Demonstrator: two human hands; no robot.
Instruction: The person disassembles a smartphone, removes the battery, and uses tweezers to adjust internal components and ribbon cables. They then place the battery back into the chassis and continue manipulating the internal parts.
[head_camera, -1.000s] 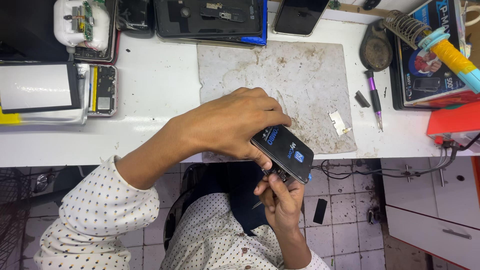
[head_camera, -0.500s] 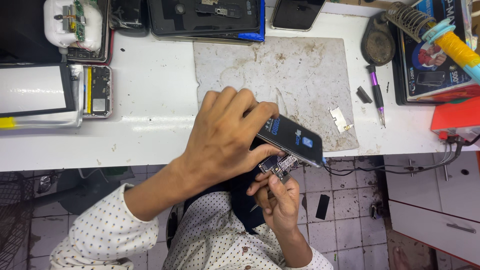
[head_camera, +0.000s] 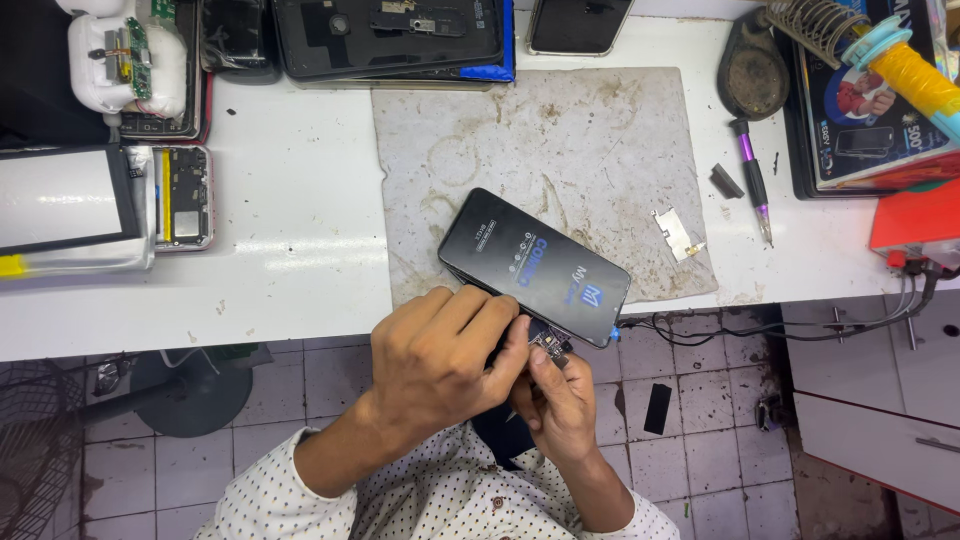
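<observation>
Two hands: both worked at the near edge of the grey mat (head_camera: 545, 150), below the dark phone (head_camera: 535, 265).
Left hand (head_camera: 440, 360): grip closed around the phone's lower edge, fingers curled over it.
Right hand (head_camera: 560, 400): grip pinched on a small dark part (head_camera: 548, 345) just under the phone; what it was could not be told.
Phone: lay tilted, half on the mat, half past the edge of the white desk (head_camera: 290, 230).
Screwdriver (head_camera: 752, 185): purple-handled, right of the mat.
Metal plate (head_camera: 675, 230): small, on the mat's right margin.
Opened phone (head_camera: 185, 195): well left of the mat.
Soldering iron (head_camera: 900, 65): beyond the mat's far right corner.
</observation>
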